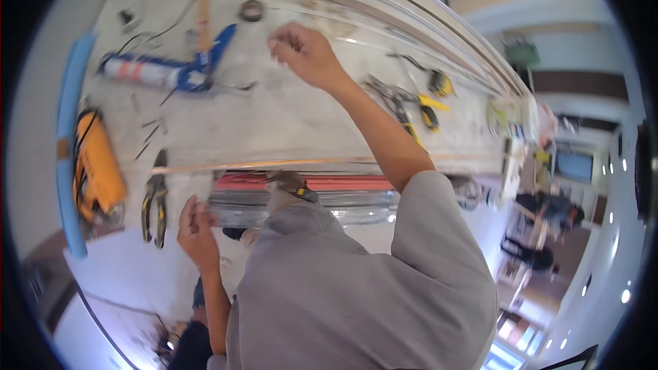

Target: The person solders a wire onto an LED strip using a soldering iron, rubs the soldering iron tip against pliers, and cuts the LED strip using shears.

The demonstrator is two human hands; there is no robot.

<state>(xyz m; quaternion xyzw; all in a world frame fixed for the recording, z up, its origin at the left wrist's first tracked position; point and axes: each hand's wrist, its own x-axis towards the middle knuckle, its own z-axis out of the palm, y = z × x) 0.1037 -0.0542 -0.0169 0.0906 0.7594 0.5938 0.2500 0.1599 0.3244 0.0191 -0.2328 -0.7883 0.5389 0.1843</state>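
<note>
My right hand (pixel 305 53) reaches over the far part of the workbench, its fingers curled and a little blurred. Whether anything small sits in its fingers is hidden. Left of it lie a roll of tape (pixel 251 10) and a hammer (pixel 204 17) with a wooden handle. A blue caulking gun (pixel 199 77) holding a white tube (pixel 140 70) lies there too. My left hand (pixel 197 233) hangs by the bench's near edge, fingers loosely apart, with nothing visible in it. Beside it, pliers (pixel 156 199) with black and yellow handles rest across that edge.
An orange power tool (pixel 101 164) lies at the left end, beside a blue foam strip (pixel 70 103). Pliers (pixel 397 99) and a tape measure (pixel 440 83) lie right. Long metal profiles (pixel 425 20) run along the back. Red and grey lengths (pixel 349 183) sit below the near edge.
</note>
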